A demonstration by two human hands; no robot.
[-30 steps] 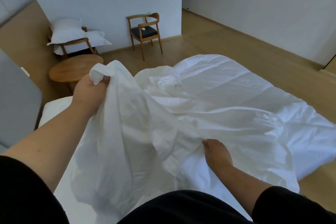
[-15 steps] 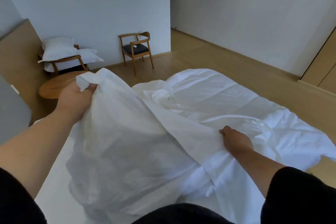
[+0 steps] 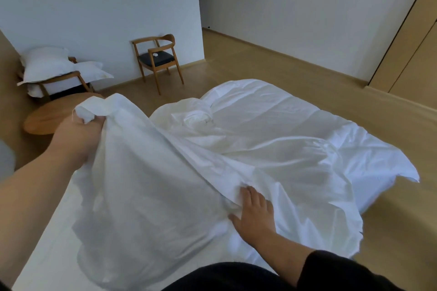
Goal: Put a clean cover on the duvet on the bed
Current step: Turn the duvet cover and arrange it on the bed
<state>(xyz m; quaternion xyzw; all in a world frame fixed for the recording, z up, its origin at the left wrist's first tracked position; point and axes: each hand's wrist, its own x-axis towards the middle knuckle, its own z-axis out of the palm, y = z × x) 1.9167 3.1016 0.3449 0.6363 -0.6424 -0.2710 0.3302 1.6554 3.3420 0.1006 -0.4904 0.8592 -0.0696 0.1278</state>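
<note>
- Head view: pale walls [image 3: 94, 2] across the top of the frame, wood floor [image 3: 272, 66] beneath, wardrobe door [image 3: 416, 54] at upper right.
- Upper centre: wooden chair [image 3: 157, 59] with dark seat, against the wall, a small white item on the seat, too small to tell.
- Upper left: second chair [image 3: 71, 82] stacked with white pillows [image 3: 49, 64]; round wooden table [image 3: 45, 118] just below it.
- Centre to right: white duvet [image 3: 295, 130] spread rumpled over the bed [image 3: 45, 243], one knotted lump near its far edge; right corner hanging past the bed over the floor.
- Centre left to lower centre: white cover [image 3: 142, 184] lifted off the bed, draped down from a bunched corner and lying over the near part of the duvet.
- Left hand [image 3: 75, 139], middle left: clenched round that bunched corner, held raised.
- Right hand [image 3: 255, 215], lower centre: fingers straight, spread flat on the fabric, fingertips tucked under a fold of the cover.
- Bottom edge: dark sleeves [image 3: 343, 271] and dark clothing.
</note>
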